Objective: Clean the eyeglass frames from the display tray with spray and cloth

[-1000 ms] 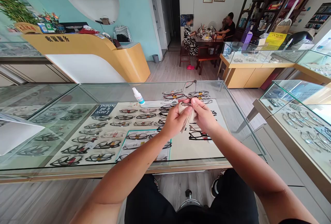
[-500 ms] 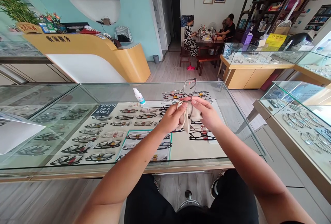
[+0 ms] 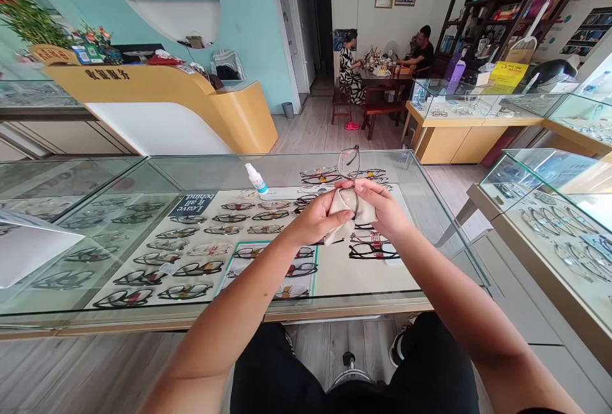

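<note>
Above the glass counter, a pair of eyeglasses [image 3: 349,162] is held on end, one lens up and the other lower down against a beige cloth [image 3: 363,208]. My left hand [image 3: 319,215] is closed on the cloth, its thumb lying across the front by the lower lens. With thumb and fingers, my right hand [image 3: 377,202] grips the glasses near the bridge; part of the cloth lies under its fingers. Left of my hands, a white spray bottle [image 3: 257,179] with a blue label stands on the glass top.
Rows of eyeglass frames [image 3: 186,291] lie inside the glass display counter [image 3: 229,165]. Another glass case [image 3: 549,210] stands at the right. Beyond are a yellow-and-white reception desk [image 3: 248,114] and two people seated at a dark table [image 3: 382,79].
My left thumb has moved down and the cloth has opened out behind the lower lens. The glasses stay at nearly the same spot in my right hand.
</note>
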`<state>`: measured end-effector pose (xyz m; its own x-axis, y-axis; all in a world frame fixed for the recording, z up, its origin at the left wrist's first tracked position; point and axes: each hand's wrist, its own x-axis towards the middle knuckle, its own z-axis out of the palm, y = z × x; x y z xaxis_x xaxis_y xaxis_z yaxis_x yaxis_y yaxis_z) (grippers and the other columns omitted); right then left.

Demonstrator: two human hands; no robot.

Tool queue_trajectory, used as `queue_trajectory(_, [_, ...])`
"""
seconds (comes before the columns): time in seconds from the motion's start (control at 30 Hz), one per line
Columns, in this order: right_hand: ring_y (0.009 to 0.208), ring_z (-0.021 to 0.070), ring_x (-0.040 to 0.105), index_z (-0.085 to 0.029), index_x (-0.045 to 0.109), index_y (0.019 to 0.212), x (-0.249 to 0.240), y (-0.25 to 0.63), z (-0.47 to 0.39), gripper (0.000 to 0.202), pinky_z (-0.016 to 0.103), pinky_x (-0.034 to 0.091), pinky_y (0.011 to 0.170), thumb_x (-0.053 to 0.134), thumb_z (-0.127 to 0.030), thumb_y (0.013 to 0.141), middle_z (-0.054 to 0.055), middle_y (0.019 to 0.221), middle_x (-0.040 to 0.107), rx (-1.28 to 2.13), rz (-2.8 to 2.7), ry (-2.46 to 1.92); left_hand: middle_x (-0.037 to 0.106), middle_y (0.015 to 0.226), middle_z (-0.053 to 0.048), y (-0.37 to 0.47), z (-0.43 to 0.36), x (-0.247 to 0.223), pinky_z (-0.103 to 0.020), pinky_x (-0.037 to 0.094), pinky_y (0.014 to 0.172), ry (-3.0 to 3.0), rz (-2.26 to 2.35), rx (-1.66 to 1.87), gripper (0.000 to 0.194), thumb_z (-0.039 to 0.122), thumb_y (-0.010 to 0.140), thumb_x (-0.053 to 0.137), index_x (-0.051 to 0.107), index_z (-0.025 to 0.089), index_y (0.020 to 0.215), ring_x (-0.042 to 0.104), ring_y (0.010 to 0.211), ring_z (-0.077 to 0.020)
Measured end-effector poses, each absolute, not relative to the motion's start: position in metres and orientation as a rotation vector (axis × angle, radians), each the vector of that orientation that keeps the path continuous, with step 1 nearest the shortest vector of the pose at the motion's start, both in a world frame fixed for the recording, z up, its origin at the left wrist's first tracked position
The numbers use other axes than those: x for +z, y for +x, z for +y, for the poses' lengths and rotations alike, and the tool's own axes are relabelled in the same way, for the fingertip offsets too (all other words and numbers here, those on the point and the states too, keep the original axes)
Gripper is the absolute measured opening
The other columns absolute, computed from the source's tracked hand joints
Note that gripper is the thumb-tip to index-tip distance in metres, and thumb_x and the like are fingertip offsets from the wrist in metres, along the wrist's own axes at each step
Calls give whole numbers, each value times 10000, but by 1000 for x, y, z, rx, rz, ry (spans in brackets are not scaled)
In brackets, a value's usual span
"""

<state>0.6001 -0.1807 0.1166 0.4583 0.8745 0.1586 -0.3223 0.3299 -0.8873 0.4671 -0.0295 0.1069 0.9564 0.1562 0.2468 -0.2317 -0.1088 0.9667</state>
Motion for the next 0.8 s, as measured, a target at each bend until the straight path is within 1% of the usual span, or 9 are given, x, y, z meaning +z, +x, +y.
queue_trajectory(0.1, [838,217,731,-273,858,962,115,601,-180,402,323,540,716,1018,-596,784,24,996,857,886,-711,-904,773,1176,-78,471,-31,102,-301,581,865,1644,-40,377,654,638,881,949,746,215,1337,709,983,-211])
queue_trajectory(0.17, [878,217,743,-271,857,944,114,601,-179,401,316,543,724,1026,-595,778,29,1071,872,879,-723,-893,780,1204,-89,474,-32,99,-306,592,884,1620,-18,393,710,662,851,965,735,211,1349,723,1018,-223])
queue_trajectory(0.23, [973,233,771,-277,867,948,113,601,-178,401,321,570,766,1025,-605,781,35,1179,884,867,-740,-891,782,1176,-85,475,-34,98,-305,596,869,1598,13,415,743,679,835,971,723,207,1353,724,1000,-220])
queue_trajectory(0.3, [1065,252,788,-291,880,963,111,602,-177,396,341,603,842,1032,-606,777,31,1235,887,859,-749,-897,770,1105,-65,476,-35,98,-293,584,832,1603,38,451,722,696,845,956,728,204,1321,705,942,-202])
queue_trajectory(0.4, [1157,271,795,-320,898,986,107,604,-176,383,404,619,1005,1038,-613,784,21,1246,890,836,-780,-907,715,929,-16,476,-37,98,-278,542,765,1650,51,518,648,752,890,887,758,196,1196,638,820,-168])
queue_trajectory(0.5, [1266,296,778,-342,919,981,106,605,-176,357,474,577,1161,1020,-638,809,18,1247,890,782,-853,-912,672,823,6,475,-40,99,-278,505,710,1678,70,579,638,804,912,828,757,196,1093,580,736,-155])
queue_trajectory(0.6, [1357,319,744,-366,937,985,108,605,-176,331,519,526,1250,997,-655,836,19,1260,891,738,-926,-924,658,779,9,475,-45,102,-281,491,692,1692,107,647,661,855,912,786,731,200,981,555,707,-150])
queue_trajectory(0.7, [1373,330,731,-367,934,948,110,602,-177,321,530,527,1246,998,-657,827,18,1253,892,735,-928,-936,610,706,14,476,-49,104,-288,470,675,1732,137,727,715,911,930,713,685,202,847,518,680,-144])
queue_trajectory(0.8, [1293,326,760,-339,923,920,109,601,-177,317,499,586,1141,1023,-611,793,28,1251,890,780,-837,-922,528,600,32,475,-48,103,-293,420,601,1729,145,736,742,931,955,658,624,214,767,453,591,-133])
